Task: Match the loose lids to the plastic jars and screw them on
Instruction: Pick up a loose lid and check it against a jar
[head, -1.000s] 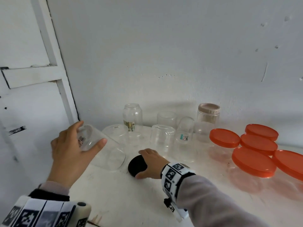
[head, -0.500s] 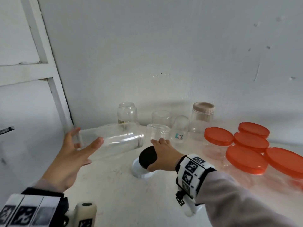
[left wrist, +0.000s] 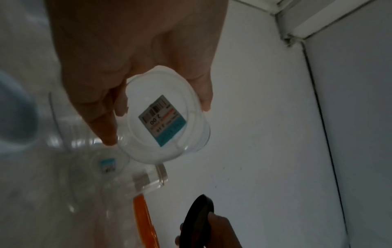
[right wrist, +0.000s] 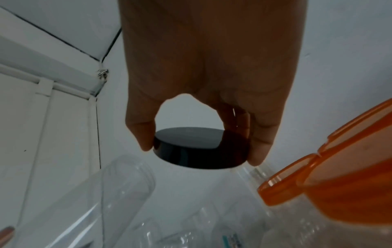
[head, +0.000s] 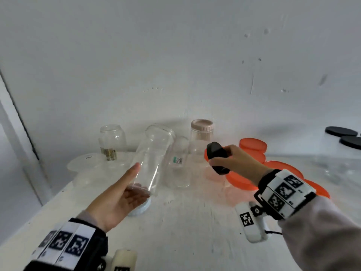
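The left hand [head: 119,194] grips the base of a tall clear plastic jar [head: 151,161], fingers [left wrist: 101,124] and thumb curled round it above the surface near its left edge. Its long axis now leans up and rightward — half a second ago it lay nearly flat — mouth toward the round black plastic lid [head: 216,157], since lifted off the surface, pinched by the right hand [head: 237,163], just right of the mouth

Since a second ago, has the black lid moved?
Yes. The black lid, gripped by the right hand, rose off the table and went right, towards the orange lids.
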Action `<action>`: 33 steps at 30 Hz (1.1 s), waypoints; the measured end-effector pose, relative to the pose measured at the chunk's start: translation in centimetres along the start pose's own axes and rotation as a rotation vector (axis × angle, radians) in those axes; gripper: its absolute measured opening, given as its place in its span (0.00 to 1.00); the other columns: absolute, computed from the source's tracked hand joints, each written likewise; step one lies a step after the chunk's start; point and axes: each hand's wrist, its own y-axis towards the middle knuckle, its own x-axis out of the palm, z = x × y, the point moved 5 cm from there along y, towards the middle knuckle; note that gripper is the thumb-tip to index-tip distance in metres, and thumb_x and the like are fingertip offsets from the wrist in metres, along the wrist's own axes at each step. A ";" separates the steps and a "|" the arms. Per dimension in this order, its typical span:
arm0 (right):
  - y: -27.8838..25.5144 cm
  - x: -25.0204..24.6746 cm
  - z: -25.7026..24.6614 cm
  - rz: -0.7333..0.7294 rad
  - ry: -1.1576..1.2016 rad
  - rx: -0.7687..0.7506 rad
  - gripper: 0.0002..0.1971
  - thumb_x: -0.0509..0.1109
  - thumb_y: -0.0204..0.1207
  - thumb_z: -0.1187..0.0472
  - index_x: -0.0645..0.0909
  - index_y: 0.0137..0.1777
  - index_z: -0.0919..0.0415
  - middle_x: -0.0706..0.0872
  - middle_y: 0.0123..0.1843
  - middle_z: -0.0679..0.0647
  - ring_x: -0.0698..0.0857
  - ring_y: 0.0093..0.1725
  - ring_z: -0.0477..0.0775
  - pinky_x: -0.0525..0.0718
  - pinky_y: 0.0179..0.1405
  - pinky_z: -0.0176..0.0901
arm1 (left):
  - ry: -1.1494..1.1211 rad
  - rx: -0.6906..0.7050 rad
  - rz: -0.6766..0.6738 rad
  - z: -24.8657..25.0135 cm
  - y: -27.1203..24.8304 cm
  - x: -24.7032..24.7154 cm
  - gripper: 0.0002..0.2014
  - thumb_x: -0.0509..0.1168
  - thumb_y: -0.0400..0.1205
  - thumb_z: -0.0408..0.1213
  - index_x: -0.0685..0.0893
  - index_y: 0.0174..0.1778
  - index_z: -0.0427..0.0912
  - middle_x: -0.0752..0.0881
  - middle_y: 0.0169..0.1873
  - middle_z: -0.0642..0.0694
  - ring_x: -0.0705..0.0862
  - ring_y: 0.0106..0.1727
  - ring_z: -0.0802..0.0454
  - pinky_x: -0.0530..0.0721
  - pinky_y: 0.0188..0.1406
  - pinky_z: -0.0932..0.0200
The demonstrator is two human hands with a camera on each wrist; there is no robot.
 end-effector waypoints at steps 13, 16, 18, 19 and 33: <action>-2.7 -4.8 -0.9 0.048 0.059 -0.052 0.33 0.80 0.67 0.52 0.70 0.70 0.55 0.79 0.58 0.50 0.85 0.56 0.54 0.88 0.55 0.53 | 0.587 0.020 -0.204 -4.3 1.3 7.7 0.58 0.79 0.45 0.61 0.71 0.72 0.44 0.79 0.64 0.37 0.79 0.63 0.46 0.76 0.70 0.47; -2.9 -4.8 -1.1 0.048 -0.027 -0.066 0.37 0.80 0.65 0.49 0.70 0.72 0.54 0.78 0.61 0.52 0.83 0.58 0.53 0.86 0.57 0.53 | 0.704 0.034 -0.222 -5.1 2.0 8.7 0.59 0.80 0.47 0.58 0.66 0.74 0.44 0.78 0.64 0.40 0.77 0.64 0.47 0.75 0.68 0.51; -3.0 -4.5 -1.1 0.032 -0.079 -0.070 0.40 0.80 0.62 0.46 0.69 0.73 0.52 0.78 0.63 0.52 0.82 0.59 0.53 0.85 0.59 0.53 | 0.742 0.039 -0.213 -5.7 2.6 9.0 0.56 0.81 0.50 0.51 0.64 0.75 0.43 0.77 0.64 0.40 0.77 0.64 0.47 0.75 0.64 0.55; -3.0 -4.4 -1.1 0.022 -0.105 -0.070 0.40 0.80 0.61 0.45 0.69 0.73 0.50 0.78 0.63 0.52 0.82 0.59 0.53 0.84 0.61 0.53 | 0.764 0.043 -0.210 -5.9 2.9 9.1 0.55 0.81 0.50 0.49 0.64 0.74 0.43 0.76 0.63 0.40 0.77 0.64 0.47 0.75 0.63 0.56; -3.5 -1.5 -4.1 -0.239 -0.428 -0.135 0.42 0.79 0.66 0.49 0.63 0.79 0.46 0.72 0.68 0.48 0.76 0.65 0.52 0.78 0.62 0.45 | 0.781 0.122 -0.313 -6.6 2.9 10.4 0.56 0.83 0.58 0.43 0.56 0.78 0.47 0.70 0.66 0.45 0.69 0.71 0.49 0.72 0.68 0.54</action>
